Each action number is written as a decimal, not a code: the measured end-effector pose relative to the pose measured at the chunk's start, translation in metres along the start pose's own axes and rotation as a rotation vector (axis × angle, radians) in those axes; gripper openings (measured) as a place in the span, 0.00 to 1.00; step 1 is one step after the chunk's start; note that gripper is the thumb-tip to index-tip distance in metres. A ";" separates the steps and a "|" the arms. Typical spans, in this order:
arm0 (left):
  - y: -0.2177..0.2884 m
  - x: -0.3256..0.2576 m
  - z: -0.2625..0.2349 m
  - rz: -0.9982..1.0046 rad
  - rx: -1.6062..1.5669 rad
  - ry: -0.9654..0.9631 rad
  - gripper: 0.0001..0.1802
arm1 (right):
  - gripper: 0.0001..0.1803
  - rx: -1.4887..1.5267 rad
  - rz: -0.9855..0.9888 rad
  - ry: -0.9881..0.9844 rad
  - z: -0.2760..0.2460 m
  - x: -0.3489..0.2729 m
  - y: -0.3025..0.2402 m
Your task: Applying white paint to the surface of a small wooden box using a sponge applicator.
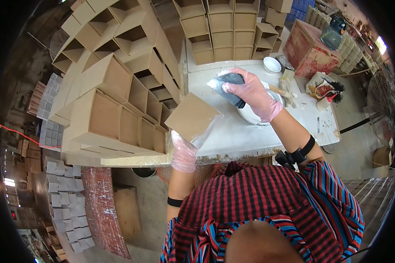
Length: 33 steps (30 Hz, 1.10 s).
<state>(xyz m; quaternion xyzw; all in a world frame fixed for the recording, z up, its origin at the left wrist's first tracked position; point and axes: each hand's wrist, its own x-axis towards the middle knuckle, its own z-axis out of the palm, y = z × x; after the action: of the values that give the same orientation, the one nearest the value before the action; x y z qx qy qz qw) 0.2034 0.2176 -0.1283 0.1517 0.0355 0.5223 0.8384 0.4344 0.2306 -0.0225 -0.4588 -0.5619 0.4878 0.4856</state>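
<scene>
My left hand (184, 154), in a thin pinkish glove, grips the lower corner of a flat-faced brown board piece (192, 117) above the table's front edge. Whether this piece is a single panel or one side of a box cannot be told. A whitish, see-through streak runs along its right edge. My right hand (255, 95), gloved alike, is closed round a dark blue-grey block-like tool (227, 87) with white paste on its left end. Below that hand a white round tub (245, 117) stands on the table, partly hidden. A wooden-handled brush (281, 92) lies at its right.
Stacked brown open boxes (105, 116) crowd the left of the white table (232, 139); more boxes (221, 35) stand at the back. A white bowl (272, 65), a red-stained crate (309, 50) and a red-capped bottle (324, 103) are at the right. Grey boxes (68, 199) sit lower left.
</scene>
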 end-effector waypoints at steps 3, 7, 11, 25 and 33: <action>-0.001 -0.004 0.010 0.096 0.352 0.269 0.27 | 0.17 -0.231 -0.207 0.001 0.013 0.003 -0.013; -0.002 0.003 0.003 0.184 0.466 0.277 0.26 | 0.17 -0.581 -0.541 0.041 0.027 0.006 -0.024; 0.003 0.008 -0.002 0.250 0.497 0.060 0.25 | 0.21 -0.704 -0.731 -0.083 0.063 -0.010 -0.020; 0.018 -0.003 -0.030 0.247 1.100 0.001 0.26 | 0.20 -0.807 -0.952 -0.217 0.081 -0.026 -0.031; 0.010 -0.002 0.010 0.259 0.197 0.115 0.28 | 0.18 -0.680 -0.708 0.078 0.056 0.007 -0.025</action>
<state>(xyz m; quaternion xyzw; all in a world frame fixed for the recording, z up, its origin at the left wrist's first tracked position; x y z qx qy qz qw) 0.1960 0.2179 -0.1158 0.2065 0.1148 0.6277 0.7418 0.3772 0.2294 0.0004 -0.3903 -0.7921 0.0642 0.4649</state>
